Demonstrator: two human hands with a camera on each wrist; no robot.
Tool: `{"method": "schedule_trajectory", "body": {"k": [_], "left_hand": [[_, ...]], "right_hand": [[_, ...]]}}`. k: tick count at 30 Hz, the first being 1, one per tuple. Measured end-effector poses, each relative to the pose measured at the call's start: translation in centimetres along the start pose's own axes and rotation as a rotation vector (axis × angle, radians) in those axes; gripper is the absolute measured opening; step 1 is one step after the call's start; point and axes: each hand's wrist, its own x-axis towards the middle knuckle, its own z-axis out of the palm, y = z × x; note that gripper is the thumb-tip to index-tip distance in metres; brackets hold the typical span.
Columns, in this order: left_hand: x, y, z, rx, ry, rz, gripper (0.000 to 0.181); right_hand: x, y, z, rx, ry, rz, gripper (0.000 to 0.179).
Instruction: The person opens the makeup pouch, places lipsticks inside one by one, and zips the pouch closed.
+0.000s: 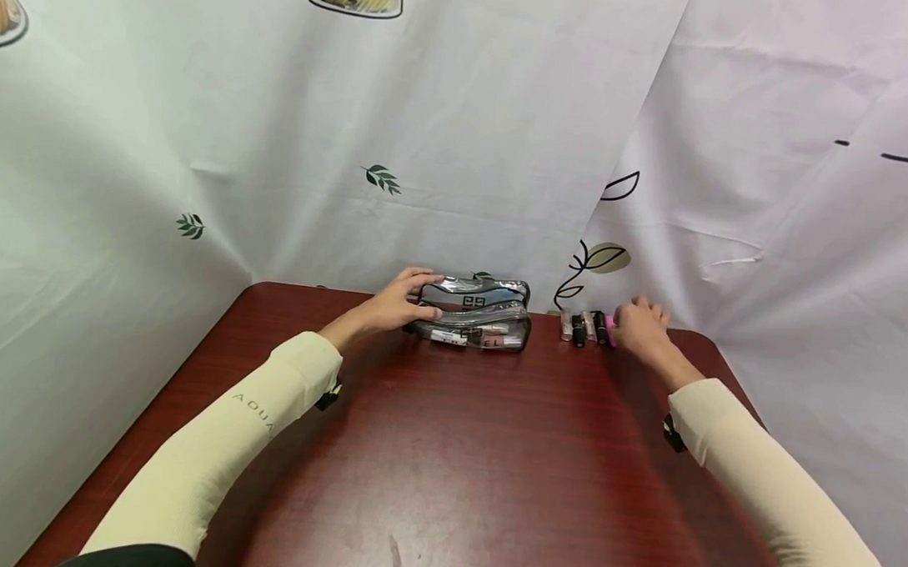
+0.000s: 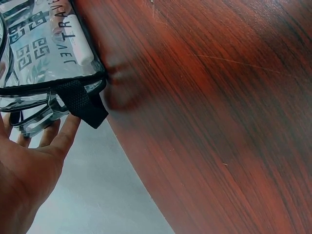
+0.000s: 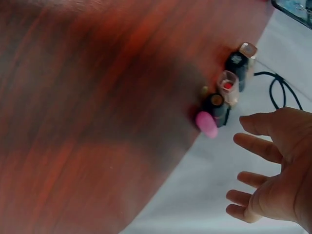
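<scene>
A clear zip pouch (image 1: 474, 317) with black trim and printed lettering stands at the back of the table, its top gaping. White and pinkish tubes show through its front. My left hand (image 1: 401, 301) holds the pouch's left end, with the thumb at the front and the fingers along the back edge. In the left wrist view, the fingers reach behind the pouch (image 2: 41, 53) near its black strap (image 2: 82, 105). My right hand (image 3: 278, 170) has its fingers spread, beside a row of small cosmetics. A pink oval item (image 3: 207, 124) is nearest to it, then a black lipstick tube (image 3: 216, 108).
Further along the row are a clear-capped tube (image 3: 228, 87) and another black tube (image 3: 237, 66). The row stands at the back edge of the dark red table (image 1: 478, 451), right of the pouch. A white printed curtain (image 1: 459, 150) hangs behind.
</scene>
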Motion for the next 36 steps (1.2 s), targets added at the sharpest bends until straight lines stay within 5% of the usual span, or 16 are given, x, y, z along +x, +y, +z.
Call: {"method": "schedule_trajectory", "body": {"k": [10,21,36], "left_hand": [[0.1,-0.1,0.0,0.01,0.004,0.006,0.077],[-0.2,0.2,0.0,0.004,0.002,-0.003,0.077],[-0.3,0.2,0.0,0.0,0.002,-0.011,0.077]], "right_hand": [[-0.2,0.5,1.5,-0.057,-0.019,0.058,0.016],[-0.3,1.1,1.9,-0.047,-0.058,0.108,0.031],[-0.1,1.4,2.5,-0.035,-0.068,0.154,0.024]]}}
